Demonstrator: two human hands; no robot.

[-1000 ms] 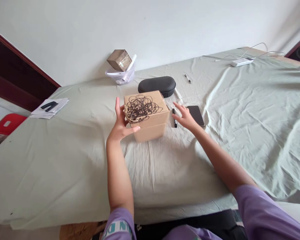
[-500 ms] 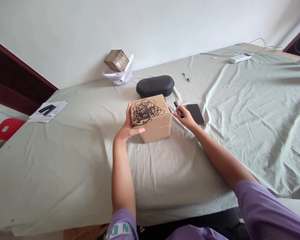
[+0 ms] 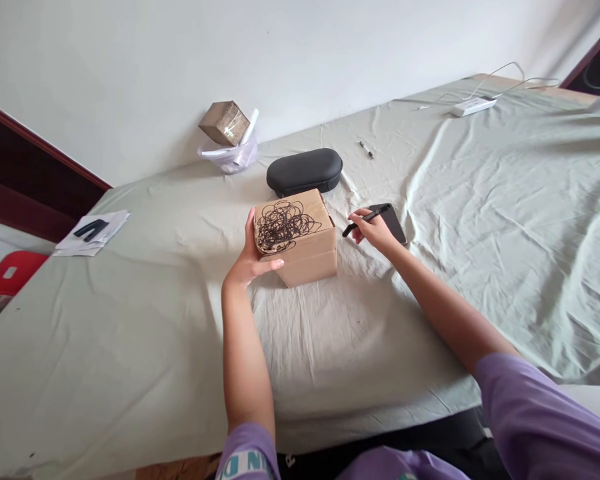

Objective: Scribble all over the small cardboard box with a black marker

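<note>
Just right of frame centre, your right hand (image 3: 371, 231) pinches the marker (image 3: 376, 214), axis slanting down-left toward the box (image 3: 307, 260) at frame centre, whose left end your left hand (image 3: 247, 265) grips, fingers spread.

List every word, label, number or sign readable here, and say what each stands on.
"D" and "N": teal letters on the left sleeve; full wording unclear.
"R", apparently: white, on the black clothing below; the rest hidden.
Black marker: any print too small to read.
Cardboard box: black scribble on top, no readable words.
Shirt front: teal mark cut off by the frame.
</note>
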